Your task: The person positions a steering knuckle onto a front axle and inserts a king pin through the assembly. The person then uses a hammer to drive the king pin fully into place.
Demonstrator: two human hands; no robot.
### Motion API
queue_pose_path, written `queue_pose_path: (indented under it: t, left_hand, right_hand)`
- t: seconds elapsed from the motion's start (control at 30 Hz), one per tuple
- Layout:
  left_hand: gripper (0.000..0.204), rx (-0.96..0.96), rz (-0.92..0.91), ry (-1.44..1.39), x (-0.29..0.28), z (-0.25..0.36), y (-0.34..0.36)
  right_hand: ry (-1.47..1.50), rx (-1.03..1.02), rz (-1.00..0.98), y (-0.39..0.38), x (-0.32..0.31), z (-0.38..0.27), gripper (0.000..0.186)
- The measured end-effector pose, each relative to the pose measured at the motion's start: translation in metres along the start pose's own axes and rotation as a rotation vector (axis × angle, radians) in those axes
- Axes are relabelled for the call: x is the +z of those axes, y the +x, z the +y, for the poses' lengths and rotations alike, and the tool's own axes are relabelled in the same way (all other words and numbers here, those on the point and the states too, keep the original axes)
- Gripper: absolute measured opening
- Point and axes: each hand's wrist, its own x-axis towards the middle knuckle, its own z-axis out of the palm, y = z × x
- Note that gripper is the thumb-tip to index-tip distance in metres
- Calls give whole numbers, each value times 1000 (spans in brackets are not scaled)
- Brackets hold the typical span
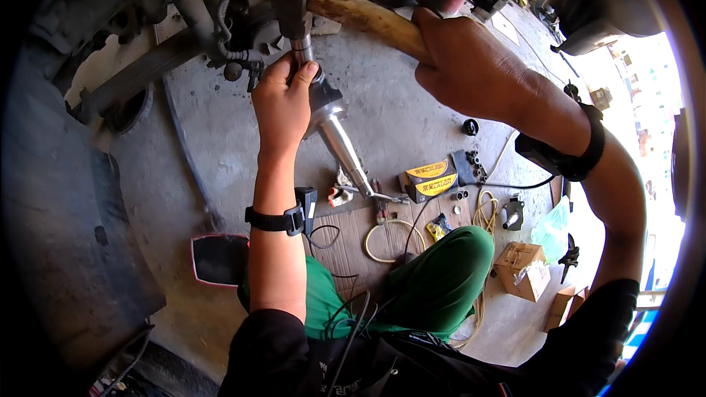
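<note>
My right hand (471, 66) is wrapped round the wooden handle of a sledgehammer (364, 18). The steel hammer head stands right at the top of a short shiny metal cylinder (301, 48); whether they touch, I cannot tell. My left hand (283, 110) is closed round that cylinder, thumb on top, just under the hammer head. Below it, a dark collared metal part (323, 99) leads into a long polished shaft (342, 147), slanting down to the right. My fingers partly hide where cylinder and collar meet.
Vehicle underbody parts (147, 66) surround the work at left and top. On the floor lie a cardboard sheet (346, 235), yellow-and-black boxes (430, 176), a coiled hose (482, 213), a carton (522, 270), a green plastic bag (551, 228) and a red-rimmed black panel (220, 259).
</note>
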Motion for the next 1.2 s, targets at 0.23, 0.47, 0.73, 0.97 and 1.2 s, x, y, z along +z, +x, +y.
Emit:
queue_pose_path:
  t: [0.23,0.47,0.73,0.97,1.2]
  left_hand:
    - [22,-10,-21,-19,0,8,1]
    - [23,48,-5,30,-1,-2,2]
    - [20,60,17,-19,2,-2,1]
    - [23,57,6,-23,4,-6,0]
    - [22,64,17,-19,4,0,-1]
  right_hand:
    - [31,-217,349,7,-14,10,35]
    - [49,3,25,-3,-1,5,32]
    - [325,191,105,-20,25,9,31]
    - [239,203,166,-20,28,30,28]
    - [-23,-20,391,0,-7,19,41]
